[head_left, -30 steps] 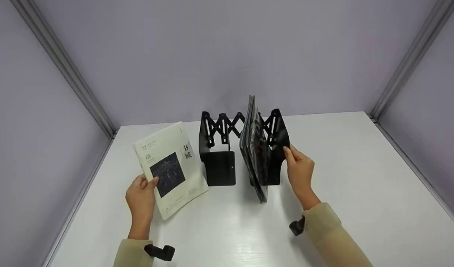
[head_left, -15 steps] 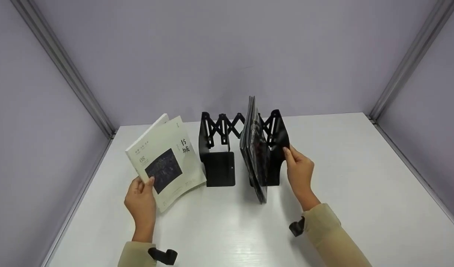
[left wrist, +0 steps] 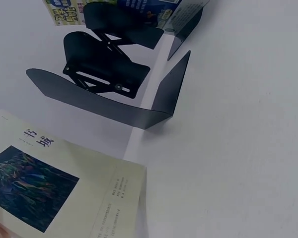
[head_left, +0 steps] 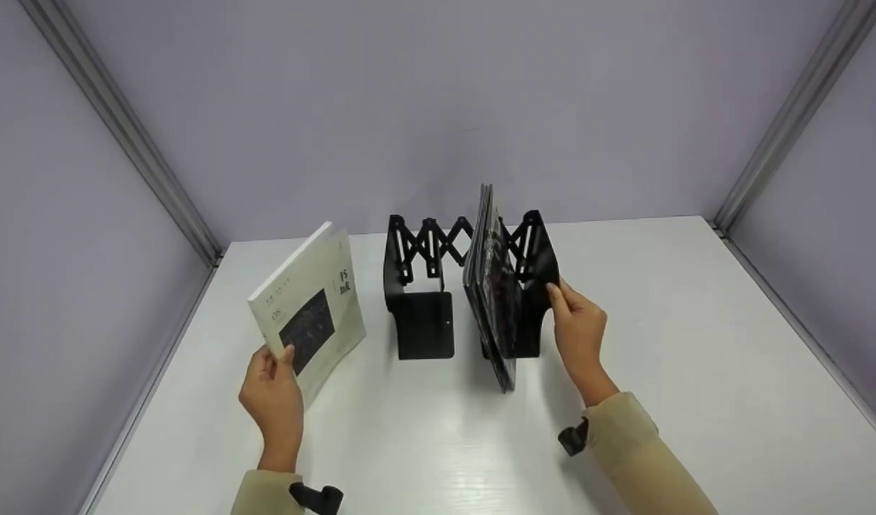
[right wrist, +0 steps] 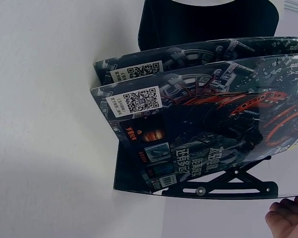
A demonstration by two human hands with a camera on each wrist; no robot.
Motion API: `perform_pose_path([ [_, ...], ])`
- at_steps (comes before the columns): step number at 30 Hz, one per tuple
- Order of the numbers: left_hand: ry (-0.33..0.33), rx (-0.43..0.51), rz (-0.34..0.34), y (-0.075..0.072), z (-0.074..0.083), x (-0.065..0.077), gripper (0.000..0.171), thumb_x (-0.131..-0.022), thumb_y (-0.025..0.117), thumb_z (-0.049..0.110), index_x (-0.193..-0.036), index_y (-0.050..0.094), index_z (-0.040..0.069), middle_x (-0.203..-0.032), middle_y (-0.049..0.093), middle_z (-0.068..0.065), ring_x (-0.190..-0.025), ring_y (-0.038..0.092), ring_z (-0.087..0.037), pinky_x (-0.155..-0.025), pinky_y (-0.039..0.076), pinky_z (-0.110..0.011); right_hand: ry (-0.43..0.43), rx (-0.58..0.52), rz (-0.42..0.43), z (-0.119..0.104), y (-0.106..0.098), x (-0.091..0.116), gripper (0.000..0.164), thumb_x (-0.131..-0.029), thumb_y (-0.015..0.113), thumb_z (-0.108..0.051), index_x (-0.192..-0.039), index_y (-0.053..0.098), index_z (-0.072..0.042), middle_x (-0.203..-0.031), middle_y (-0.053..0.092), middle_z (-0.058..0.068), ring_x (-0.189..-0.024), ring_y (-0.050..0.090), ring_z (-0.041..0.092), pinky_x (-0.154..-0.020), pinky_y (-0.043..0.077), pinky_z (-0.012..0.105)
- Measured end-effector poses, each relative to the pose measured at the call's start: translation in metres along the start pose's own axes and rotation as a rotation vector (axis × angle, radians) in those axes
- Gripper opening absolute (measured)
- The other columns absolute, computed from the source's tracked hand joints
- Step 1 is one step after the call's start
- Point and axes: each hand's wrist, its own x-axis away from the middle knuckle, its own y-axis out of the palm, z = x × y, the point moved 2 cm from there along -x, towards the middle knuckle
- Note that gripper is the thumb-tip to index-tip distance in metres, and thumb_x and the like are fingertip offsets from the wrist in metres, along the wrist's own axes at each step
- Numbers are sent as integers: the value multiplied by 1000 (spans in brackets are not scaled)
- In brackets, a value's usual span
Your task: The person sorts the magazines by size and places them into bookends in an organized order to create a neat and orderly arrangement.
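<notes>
In the head view my left hand (head_left: pixel 272 390) grips a cream magazine (head_left: pixel 337 315) by its lower left edge, thumb on the cover. It is held tilted, to the left of a black expandable book rack (head_left: pixel 425 327) and apart from it. The left wrist view shows the cover with its dark picture (left wrist: pixel 32 188). My right hand (head_left: pixel 579 325) pinches the outer edge of the rack's right end panel (head_left: pixel 546 261). Several dark glossy magazines (head_left: pixel 500 286) stand upright, slightly leaning, inside the rack near that panel. Their covers (right wrist: pixel 213 114) fill much of the right wrist view.
The rack's crisscross bars (head_left: pixel 445 243) run along its back, and its left section holds no magazines. Under everything lies a white tabletop (head_left: pixel 695 343). A pale back wall (head_left: pixel 438 107) and side walls enclose it.
My left hand has turned the cream magazine more edge-on and drawn its right side leftward, away from the rack. My right hand, the rack and the dark magazines have stayed put.
</notes>
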Motion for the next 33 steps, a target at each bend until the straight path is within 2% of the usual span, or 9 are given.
perform_pose_path([
  [3,-5,0,-10,1,-2,4,25,-94,68,9,-116,68,-4,-116,72,-21,-102,70,-16,-75,50,0,-4,4,7,1,0,0,26,-96,66,-13,-118,70,1,-110,73,18,-95,74,25,-74,52,1],
  [8,-33,32,-34,1,-10,9,29,-92,70,8,-117,68,-5,-114,72,-23,-93,68,1,-74,53,-2,0,26,8,-1,1,0,25,-95,67,-11,-116,71,2,-107,74,18,-83,66,-12,-72,51,1],
  [10,-56,47,-55,1,-13,10,30,-92,71,8,-118,67,-5,-114,72,-24,-90,68,5,-74,56,-6,-6,33,8,-2,2,0,25,-95,67,-10,-116,70,2,-106,74,19,-80,67,-8,-70,51,1],
  [15,-161,-46,-186,-1,-14,8,33,-95,68,15,-123,66,-3,-118,71,-22,-103,73,-25,-79,63,-23,-22,31,17,1,3,-2,23,-95,67,-12,-116,72,-1,-104,75,17,-84,74,23,-69,50,2],
  [17,-193,-109,-243,1,-13,7,34,-97,66,18,-123,67,-3,-118,71,-22,-107,71,-36,-83,64,-32,-20,23,20,2,2,-2,23,-96,67,-12,-116,72,-2,-105,75,17,-86,74,17,-70,50,2],
  [21,-189,-182,-262,4,-14,7,31,-98,64,18,-119,67,-5,-115,71,-25,-105,71,-39,-84,64,-43,-16,24,12,1,1,-3,23,-96,66,-12,-116,72,-3,-107,74,17,-86,68,-4,-73,52,2],
  [24,-147,-172,-212,7,-16,9,28,-97,65,15,-114,68,-6,-110,72,-25,-100,72,-39,-77,64,-34,-8,44,13,0,0,-3,24,-96,66,-13,-116,71,-2,-108,74,17,-86,67,-8,-73,51,2],
  [29,-69,-128,-141,9,-18,12,22,-95,67,13,-103,71,-7,-101,74,-24,-93,73,-38,-63,53,-10,5,70,20,0,-2,-4,24,-95,67,-11,-115,71,2,-108,73,19,-97,73,20,-74,50,-1],
  [33,-48,-121,-110,6,-16,14,21,-95,67,13,-102,72,-7,-99,75,-24,-91,74,-36,-61,50,-7,-2,70,13,-1,0,-4,25,-95,67,-10,-115,70,4,-109,72,20,-101,71,30,-74,49,-2],
])
